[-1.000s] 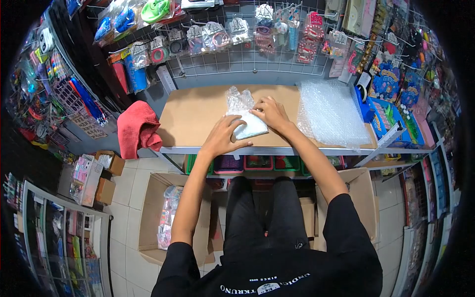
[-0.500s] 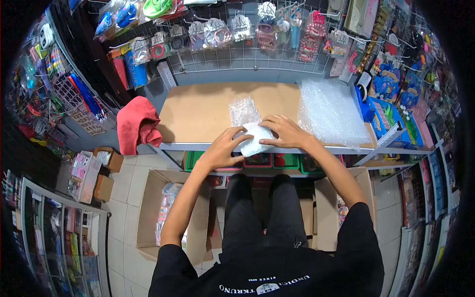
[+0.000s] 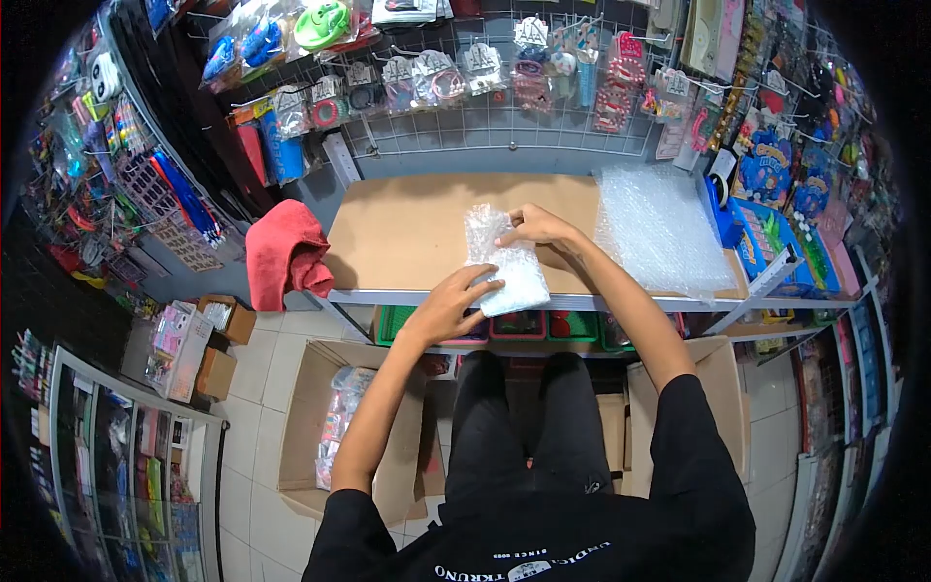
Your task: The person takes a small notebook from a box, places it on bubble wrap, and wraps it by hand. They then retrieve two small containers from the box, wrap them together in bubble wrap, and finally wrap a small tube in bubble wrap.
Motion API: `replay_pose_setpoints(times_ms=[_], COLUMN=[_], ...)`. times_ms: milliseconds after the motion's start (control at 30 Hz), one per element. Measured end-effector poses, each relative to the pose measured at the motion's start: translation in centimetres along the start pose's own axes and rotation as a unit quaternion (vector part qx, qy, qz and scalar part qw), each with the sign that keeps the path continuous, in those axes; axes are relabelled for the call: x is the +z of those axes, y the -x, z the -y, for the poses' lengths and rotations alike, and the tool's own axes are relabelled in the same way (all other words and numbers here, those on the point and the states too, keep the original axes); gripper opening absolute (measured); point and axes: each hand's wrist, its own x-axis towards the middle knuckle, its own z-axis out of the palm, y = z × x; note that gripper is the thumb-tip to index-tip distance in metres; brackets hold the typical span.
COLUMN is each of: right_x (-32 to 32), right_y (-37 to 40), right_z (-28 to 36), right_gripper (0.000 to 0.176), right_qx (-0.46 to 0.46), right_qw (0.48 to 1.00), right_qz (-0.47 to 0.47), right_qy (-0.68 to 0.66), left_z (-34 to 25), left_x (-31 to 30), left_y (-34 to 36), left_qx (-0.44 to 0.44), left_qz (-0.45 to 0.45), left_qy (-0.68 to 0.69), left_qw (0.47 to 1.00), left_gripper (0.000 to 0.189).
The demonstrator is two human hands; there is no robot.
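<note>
A white packet partly covered by bubble wrap (image 3: 517,281) lies at the front edge of the brown tabletop (image 3: 407,228), between my two hands. My left hand (image 3: 454,303) holds its left side, thumb below and fingers on top. At the upper right of the packet, my right hand (image 3: 539,229) has its fingers bent against the bubble wrap's loose end, which stretches back over the table. Whatever is inside the packet cannot be made out.
Flat bubble wrap sheets (image 3: 655,233) lie on the table's right side, beside a blue tape dispenser (image 3: 720,209). A red cloth (image 3: 287,254) hangs at the left end. Cardboard boxes (image 3: 305,407) stand below. Goods hang on a wire rack behind.
My right hand has moved up and back from the packet's right side onto the bubble wrap. More of the packet's right part shows. The whole view has shifted slightly.
</note>
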Motion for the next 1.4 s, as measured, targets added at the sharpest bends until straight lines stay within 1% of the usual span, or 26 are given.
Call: replay_pose_setpoints(times_ms=[33,133,167,233,333,433,467,533,633,733,833,933,1033,1133,1167,1233,1333,1400], right_x=[0.1,0.0,-0.1,-0.5,-0.1,0.0,-0.2,-0.8,-1.5,-1.9,-1.7,-1.2,-1.5,-0.7,-0.5,-0.2,0.3,0.8], right_y=[0.0,0.0,0.4,3.0,2.2,1.3,1.4,2.7,2.9,3.2,3.4,2.7,2.4,2.4,2.4,2.3,1.8,0.7], right_z=[0.0,0.9,1.1,4.9,3.1,1.5,1.1,2.4,1.5,2.2,3.5,2.8,2.2,2.2,2.4,2.9,2.5,1.7], right_gripper=[0.038,0.038,0.041,0.048,0.063,0.071,0.070,0.069,0.064,0.060,0.057,0.045,0.034,0.024,0.022,0.019,0.024,0.026], right_qx=[-0.007,0.000,0.013,0.038,0.001,0.057,0.075,0.112,0.065,0.040,0.015,0.027,0.050,0.009,0.008,0.004,-0.050,-0.068], right_qw=[0.999,0.998,0.994,0.981,0.971,0.983,0.978,0.963,0.952,0.965,0.971,0.973,0.980,0.983,0.983,0.983,0.981,0.986], right_qz=[-0.003,0.001,0.004,0.009,-0.009,-0.057,-0.053,-0.044,-0.025,-0.010,-0.014,-0.047,0.011,-0.007,-0.012,-0.024,0.004,0.000], right_qy=[-0.033,-0.060,-0.104,-0.190,-0.239,-0.164,-0.190,-0.240,-0.296,-0.258,-0.238,-0.225,-0.192,-0.184,-0.184,-0.183,-0.187,-0.150], left_z=[0.0,-0.2,-0.2,-0.3,-0.2,-0.3,-0.3,-0.5,-0.5,-0.2,0.5,0.6,0.5,0.6,0.5,0.2,0.2,0.2], left_x=[-0.1,-0.3,-0.3,-0.2,-0.3,-0.4,-0.5,-0.5,-0.5,-0.6,-0.8,-0.8,-0.8,-0.7,-0.7,-0.9,-0.8,-0.8], left_y=[0.0,0.0,0.1,0.1,0.1,0.1,0.1,0.1,0.1,-0.1,-0.1,-0.1,-0.1,0.0,0.0,0.0,0.0,0.0], left_qx=[-0.002,0.002,0.001,-0.002,-0.001,0.001,-0.001,-0.005,-0.015,-0.028,0.006,-0.005,-0.007,-0.008,-0.009,-0.011,-0.017,-0.013], left_qz=[0.006,0.002,0.001,-0.001,-0.002,-0.001,0.000,0.002,0.010,0.026,0.023,0.020,0.021,0.019,0.019,0.019,0.016,0.015], left_qy=[0.000,-0.004,-0.006,-0.009,-0.011,-0.009,-0.010,-0.012,0.006,0.021,-0.017,0.004,0.007,0.004,0.003,0.001,0.001,0.000], left_qw=[1.000,1.000,1.000,1.000,1.000,1.000,1.000,1.000,1.000,0.999,1.000,1.000,1.000,1.000,1.000,1.000,1.000,1.000], left_gripper=[0.057,0.051,0.051,0.051,0.051,0.051,0.051,0.051,0.057,0.057,0.056,0.055,0.055,0.055,0.055,0.055,0.055,0.055])
